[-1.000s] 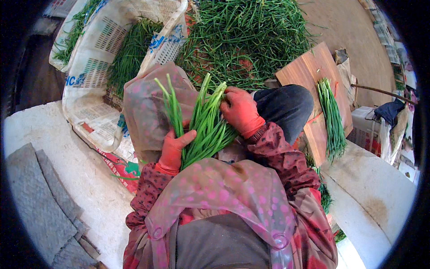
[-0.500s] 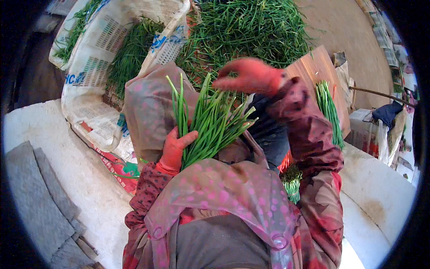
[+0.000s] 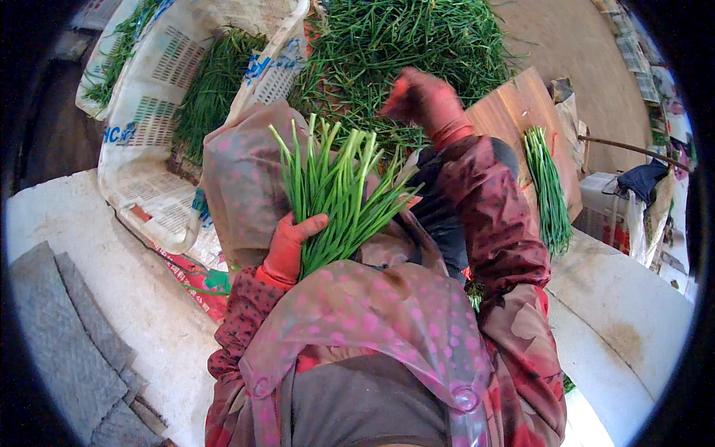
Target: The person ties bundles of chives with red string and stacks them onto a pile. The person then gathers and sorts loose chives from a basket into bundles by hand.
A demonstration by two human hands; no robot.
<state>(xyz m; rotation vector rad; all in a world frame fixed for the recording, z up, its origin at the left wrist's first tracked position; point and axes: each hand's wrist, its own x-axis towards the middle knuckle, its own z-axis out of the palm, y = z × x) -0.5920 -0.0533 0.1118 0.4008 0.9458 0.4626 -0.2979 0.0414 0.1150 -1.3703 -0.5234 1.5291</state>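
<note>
In an orange-red glove, my left hand is closed round a thick bunch of green chives over my lap, their pale cut ends fanned out away from me. My right hand, gloved alike, is raised just beyond the bunch, at the near right side of a big loose heap of chives. Its fingers are smeared by motion, and I cannot make out anything in them. To the right, a tied bundle of chives lies on a brown wooden board.
A white plastic crate with chives inside stands at the left. A see-through apron with pink dots covers my lap. Grey matting lies at lower left, and a thin stick juts out at right beside bags and a white box.
My right hand has moved slightly right and away from the bunch, and its fingers have drawn in. The left hand keeps its hold, with the chives standing a little straighter.
</note>
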